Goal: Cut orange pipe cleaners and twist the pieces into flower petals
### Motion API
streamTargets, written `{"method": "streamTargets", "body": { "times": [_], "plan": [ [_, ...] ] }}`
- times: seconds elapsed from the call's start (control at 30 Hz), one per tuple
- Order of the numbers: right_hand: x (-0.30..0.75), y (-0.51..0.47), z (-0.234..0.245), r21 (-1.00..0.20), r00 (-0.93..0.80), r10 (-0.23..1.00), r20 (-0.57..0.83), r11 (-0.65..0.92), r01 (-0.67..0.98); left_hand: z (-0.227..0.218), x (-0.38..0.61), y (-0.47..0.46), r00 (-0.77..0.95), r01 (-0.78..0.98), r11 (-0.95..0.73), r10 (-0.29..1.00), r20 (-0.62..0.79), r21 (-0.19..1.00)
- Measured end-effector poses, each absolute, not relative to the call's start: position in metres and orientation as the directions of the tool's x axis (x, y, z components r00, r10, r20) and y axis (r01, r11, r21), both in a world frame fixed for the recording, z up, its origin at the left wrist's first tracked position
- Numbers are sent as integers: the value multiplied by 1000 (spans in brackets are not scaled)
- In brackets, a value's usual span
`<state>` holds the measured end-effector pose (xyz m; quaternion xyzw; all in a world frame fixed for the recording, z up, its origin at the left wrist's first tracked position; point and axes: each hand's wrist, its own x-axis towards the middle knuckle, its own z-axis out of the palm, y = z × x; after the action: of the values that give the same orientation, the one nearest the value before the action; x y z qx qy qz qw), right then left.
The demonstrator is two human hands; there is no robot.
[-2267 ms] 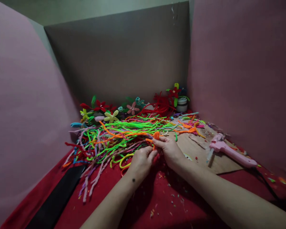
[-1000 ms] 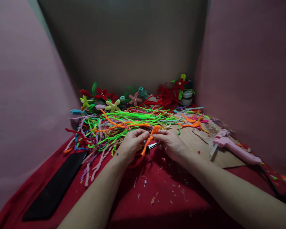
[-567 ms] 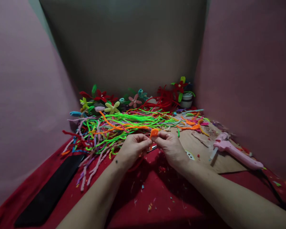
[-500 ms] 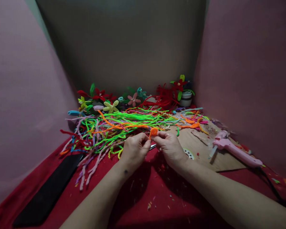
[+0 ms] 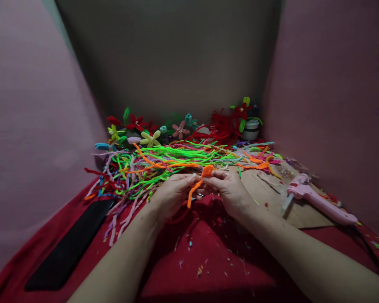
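Between my two hands is an orange pipe cleaner [image 5: 207, 170], its upper end bent into a small petal-like loop and its tail hanging down to the left. The fingertips of my right hand [image 5: 232, 189] pinch it just below the loop. My left hand [image 5: 174, 191] is closed, thumb and fingers against the orange piece where the tail begins. Something shiny and metallic shows in part beneath the hands, too hidden to name. Right behind them spreads a heap of pipe cleaners [image 5: 180, 153], mostly bright green with orange, pink and purple ones.
A pink glue gun [image 5: 324, 202] lies at the right by a cardboard sheet [image 5: 265, 200]. To the left is a flat black object [image 5: 71, 248]. Pipe-cleaner flowers [image 5: 150, 139] and a small white pot [image 5: 250, 129] stand at the back. Scraps dot the red cloth [image 5: 214, 269].
The orange tail, hidden before, now hangs free below the loop. My left hand has turned, its fingers stretching further under the piece. The whole view has shifted slightly.
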<state>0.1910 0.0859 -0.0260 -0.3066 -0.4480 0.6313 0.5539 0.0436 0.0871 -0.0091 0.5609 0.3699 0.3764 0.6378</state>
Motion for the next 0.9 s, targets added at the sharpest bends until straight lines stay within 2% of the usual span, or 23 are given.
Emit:
{"method": "streamTargets", "body": {
  "times": [0.1, 0.17, 0.23, 0.3, 0.33, 0.4, 0.47, 0.6, 0.77, 0.83, 0.9],
  "plan": [
    [190, 86, -28, -907, -175, 977, 119, 35, -420, -9, 43, 83, 470, -39, 200, 868, -158, 979],
    [189, 86, -30, -901, -137, 984, 116, 46, -430, -12, 50, 79, 411, 68, 120, 901, -137, 990],
    [187, 87, -32, -875, -88, 995, 55, 6, -484, -18, 62, 74, 276, 276, -89, 961, 9, 957],
    [185, 89, -34, -826, -68, 995, -68, -95, -555, -26, 73, 71, 107, 549, -299, 951, 289, 781],
    [185, 90, -35, -799, -77, 990, -119, -142, -584, -29, 77, 70, 97, 640, -330, 931, 353, 694],
    [186, 93, -36, -785, -104, 983, -149, -181, -592, -33, 80, 71, 119, 707, -349, 916, 383, 615],
    [189, 95, -35, -836, -132, 988, -76, -135, -531, -33, 77, 73, 161, 674, -340, 934, 320, 656],
    [199, 96, -24, -948, -135, 981, 141, 95, -303, -24, 66, 77, 311, 445, -160, 950, 15, 881],
    [204, 93, -22, -961, -172, 956, 237, 205, -183, -13, 64, 76, 396, 215, -118, 918, 24, 969],
    [201, 93, -26, -954, -138, 952, 275, 252, -160, -15, 67, 74, 359, 191, -51, 933, -21, 980],
    [196, 94, -30, -946, -61, 960, 272, 255, -199, -20, 72, 74, 253, 187, -44, 967, -5, 981]
  ]
}}
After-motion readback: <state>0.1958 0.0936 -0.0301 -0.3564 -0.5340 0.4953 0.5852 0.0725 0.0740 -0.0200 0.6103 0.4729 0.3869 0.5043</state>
